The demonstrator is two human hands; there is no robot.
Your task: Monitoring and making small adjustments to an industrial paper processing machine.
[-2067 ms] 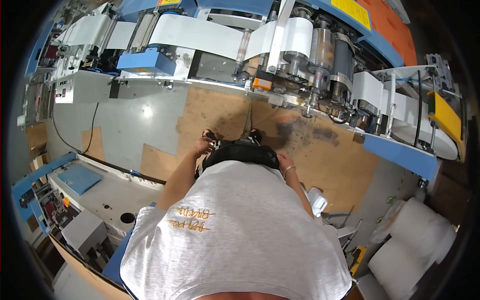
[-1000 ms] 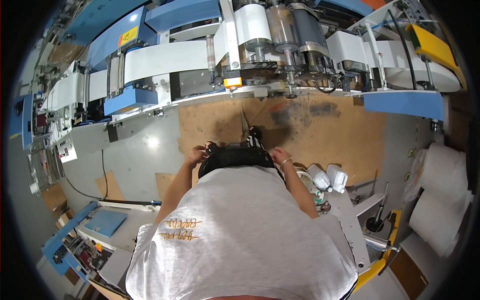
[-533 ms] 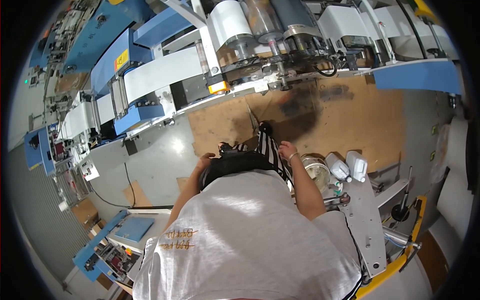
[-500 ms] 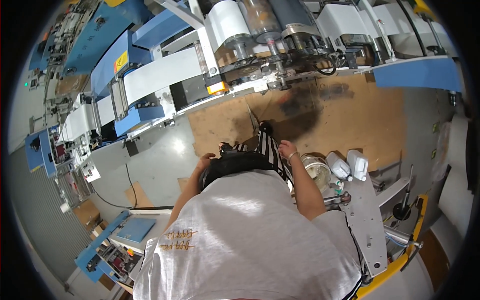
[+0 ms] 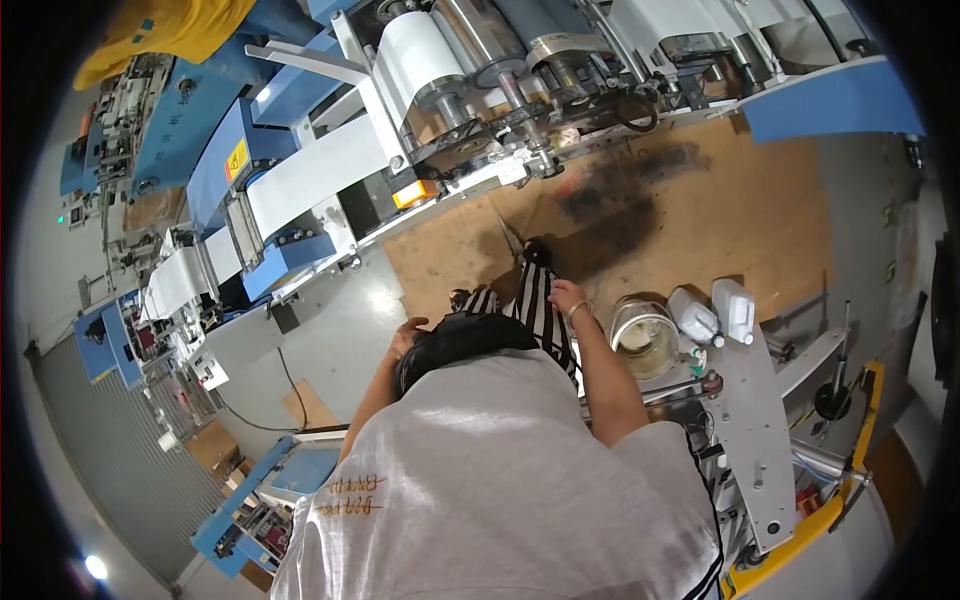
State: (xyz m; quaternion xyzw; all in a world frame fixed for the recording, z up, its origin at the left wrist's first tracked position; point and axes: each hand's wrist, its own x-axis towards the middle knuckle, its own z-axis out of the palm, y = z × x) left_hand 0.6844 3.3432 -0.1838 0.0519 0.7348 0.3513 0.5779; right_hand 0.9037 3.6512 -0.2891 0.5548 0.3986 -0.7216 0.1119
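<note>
My left hand (image 5: 406, 338) hangs at my waist beside a black bag-like bundle (image 5: 455, 345), its fingers loosely stretched and partly hidden. On the other side, my right hand (image 5: 568, 297) hovers by my striped trouser leg (image 5: 531, 300), fingers slightly bent and nothing visible in them. A thin band circles that wrist. Nearest to the right forearm stands a clear round bucket (image 5: 645, 362) with cloudy contents. Two translucent white jugs (image 5: 694, 316) (image 5: 735, 310) are beside it. Ahead is a long machine with a white web (image 5: 320, 172) running over rollers (image 5: 425, 60).
Brown board (image 5: 740, 220) covers the floor along the machine. A grey metal plate (image 5: 755, 440) and a yellow bar (image 5: 800, 540) border my right. A cable (image 5: 290, 375) lies on the left floor. Yellow cloth (image 5: 165, 35), perhaps someone's garment, shows at upper left.
The view has shifted: the near machine rollers sit farther left, and the bucket and jugs farther right. More yellow cloth shows at upper left. Both hands stay near my waist.
</note>
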